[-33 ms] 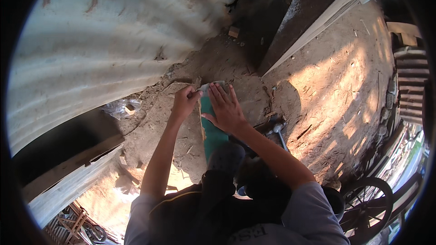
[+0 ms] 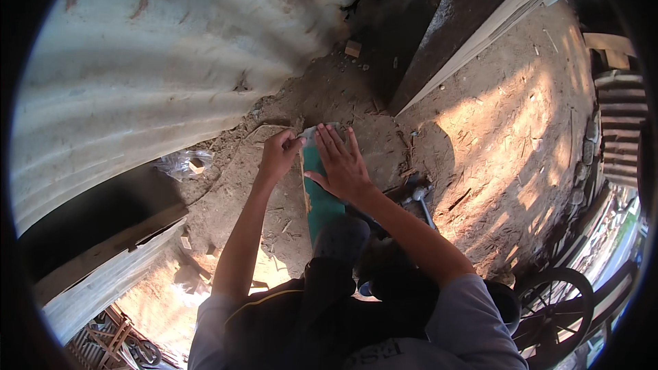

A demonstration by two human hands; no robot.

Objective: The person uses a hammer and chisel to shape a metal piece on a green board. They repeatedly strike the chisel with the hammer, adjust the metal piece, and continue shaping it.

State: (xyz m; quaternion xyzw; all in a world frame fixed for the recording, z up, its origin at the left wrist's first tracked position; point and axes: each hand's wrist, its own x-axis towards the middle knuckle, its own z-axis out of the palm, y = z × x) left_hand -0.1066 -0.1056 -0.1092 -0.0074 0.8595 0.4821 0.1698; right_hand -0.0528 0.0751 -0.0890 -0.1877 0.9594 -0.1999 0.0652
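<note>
A long green board (image 2: 325,215) with a rough bare-wood left edge lies lengthwise in front of me. Across its far end is a thin greyish piece (image 2: 309,136), its material too small to make out. My left hand (image 2: 278,154) is closed in a pinch on the left edge of this piece. Flat over it and the board's green face rests my right hand (image 2: 339,166), fingers stretched forward and thumb apart. The near part of the board runs under a dark rounded shape (image 2: 343,236), my knee or foot.
A hammer-like metal tool (image 2: 421,198) lies right of the board. Corrugated sheet metal (image 2: 157,89) rises at the left, and a dark post (image 2: 449,34) stands far right of the board. Crumpled clear plastic (image 2: 179,165) and a small wood block (image 2: 353,48) lie on the dirt.
</note>
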